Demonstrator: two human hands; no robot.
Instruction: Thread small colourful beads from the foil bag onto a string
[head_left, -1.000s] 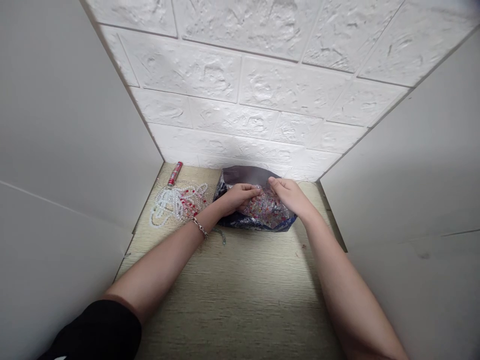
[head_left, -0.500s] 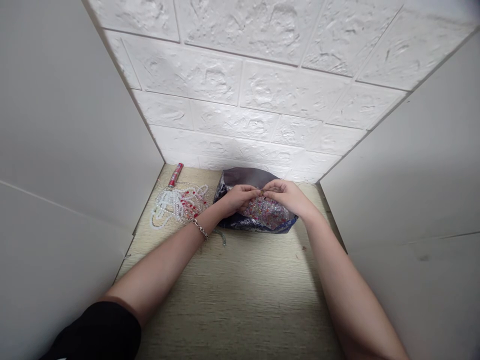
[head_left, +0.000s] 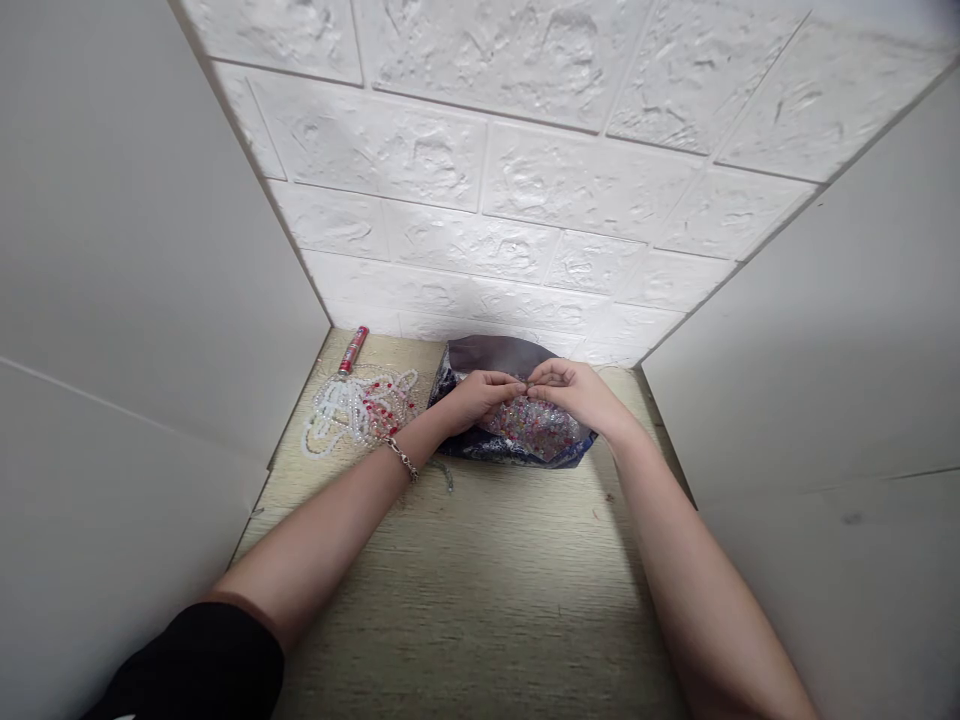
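Observation:
Small multicoloured beads (head_left: pixel 536 425) fill a dark bag (head_left: pixel 487 350) that lies opened out against the back wall. Above the beads, my left hand (head_left: pixel 480 395) is closed in a pinch, thumb against forefinger. Facing it from the right, my right hand (head_left: pixel 570 390) pinches too, its fingertips almost meeting those of the left. Whatever sits between the fingertips is too small to make out. To the left of the bag lies a tangled pile of strung beads (head_left: pixel 349 405), white, clear and red.
A red tube (head_left: pixel 353 350) lies behind the strung beads near the left corner. A short greyish bead strand (head_left: pixel 448 475) rests by my left wrist. Grey panels (head_left: pixel 810 400) flank the wooden surface (head_left: pixel 480 590), and a white brick-patterned wall (head_left: pixel 480 170) stands behind.
My fingertips have shifted very slightly, with both hands still pinched over the beads. The bag and the strung beads stay where they were.

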